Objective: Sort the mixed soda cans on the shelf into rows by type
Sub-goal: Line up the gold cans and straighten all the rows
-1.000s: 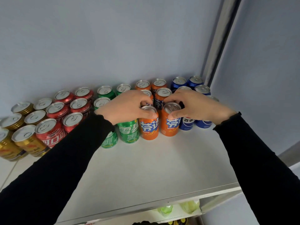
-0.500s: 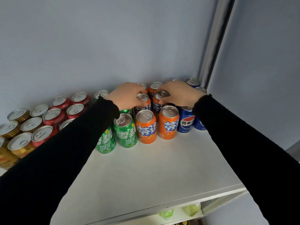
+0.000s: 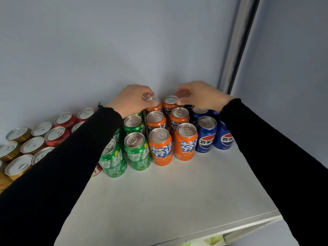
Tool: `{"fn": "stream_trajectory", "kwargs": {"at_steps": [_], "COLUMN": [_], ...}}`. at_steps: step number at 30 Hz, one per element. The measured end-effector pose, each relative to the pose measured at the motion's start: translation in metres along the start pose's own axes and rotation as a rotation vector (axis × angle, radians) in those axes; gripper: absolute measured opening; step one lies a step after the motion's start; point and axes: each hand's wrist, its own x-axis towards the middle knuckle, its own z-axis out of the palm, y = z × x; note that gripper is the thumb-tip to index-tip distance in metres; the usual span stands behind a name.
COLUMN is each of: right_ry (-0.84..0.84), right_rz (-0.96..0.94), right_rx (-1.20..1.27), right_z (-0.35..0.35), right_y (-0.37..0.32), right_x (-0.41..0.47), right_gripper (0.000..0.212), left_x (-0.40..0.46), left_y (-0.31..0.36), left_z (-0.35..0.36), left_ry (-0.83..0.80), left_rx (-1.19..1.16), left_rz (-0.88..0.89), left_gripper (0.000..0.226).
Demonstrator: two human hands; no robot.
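Soda cans stand in rows running back toward the wall on a white shelf (image 3: 159, 201). Two rows of orange cans (image 3: 160, 146) are in the middle, green cans (image 3: 137, 150) to their left, blue cans (image 3: 206, 134) to their right. My left hand (image 3: 132, 100) rests its fingertips on the top of the rearmost orange can (image 3: 156, 106) in the left orange row. My right hand (image 3: 198, 95) pinches the rim of the rearmost orange can (image 3: 171, 102) in the right orange row. Both forearms in black sleeves hide parts of the green and blue rows.
Red cans (image 3: 57, 134) and gold cans (image 3: 18, 134) crowd the shelf's left side. The pale wall stands right behind the cans, and a metal upright (image 3: 237, 45) rises at the back right. The shelf's front edge (image 3: 248, 224) lies near me, with a lower shelf showing beneath.
Both hands have moved back from the front orange cans, over the second ones, to the rearmost orange cans by the wall. The camera has come closer.
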Motion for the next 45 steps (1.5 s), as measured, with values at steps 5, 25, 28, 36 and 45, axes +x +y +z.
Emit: {"fn": "stream_trajectory", "kwargs": {"at_steps": [5, 25, 28, 36, 45], "right_ry": [0.04, 0.112, 0.16, 0.138, 0.132], "right_rz": [0.046, 0.03, 0.064, 0.257, 0.304], "right_rx": [-0.212, -0.045, 0.026, 0.086, -0.04], "right_z": [0.016, -0.007, -0.028, -0.023, 0.001], "right_y": [-0.008, 0.005, 0.017, 0.044, 0.049], "right_x": [0.032, -0.004, -0.047, -0.137, -0.141], "right_gripper": [0.049, 0.043, 0.04, 0.04, 0.052], "left_x": [0.023, 0.015, 0.0, -0.013, -0.006], "left_y": [-0.008, 0.012, 0.05, 0.135, 0.142], "left_z": [0.012, 0.01, 0.008, 0.049, 0.07], "left_ry": [-0.049, -0.058, 0.02, -0.076, -0.144], "left_rx": [0.145, 0.067, 0.041, 0.152, 0.149], "left_rz": [-0.046, 0.016, 0.177, 0.431, 0.383], "left_gripper": [0.053, 0.065, 0.056, 0.051, 0.039]}}
